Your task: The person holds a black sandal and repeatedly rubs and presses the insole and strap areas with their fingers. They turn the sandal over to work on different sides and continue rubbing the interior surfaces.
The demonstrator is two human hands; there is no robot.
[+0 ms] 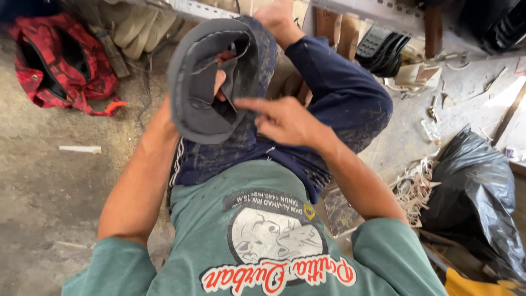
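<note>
Fingers of the left hand (219, 82) mostly swallowed inside the folded grey shoe upper (211, 77), only a few tips seen through the opening; palm and thumb hidden behind the material. Held the upper from within, gripped closed on it. Upper raised over the lap, above the dark blue trousers (334, 93), between the knees. Long axis ran roughly from lower left to upper right, rounded end down toward the left forearm, open mouth turned toward the camera. Stitched edge visible along the rim; inner lining darker and hard to read. Right hand (285, 120) just beside the upper's lower right edge, index finger stretched out and touching the rim, other fingers loosely curled, clamped on nothing visible. Bare foot at the top partly cut off by the frame. Red bag (60, 60) on the concrete floor at upper left, black plastic sack (476, 186) at right, stack of dark soles (383, 52) near the shelf.
</note>
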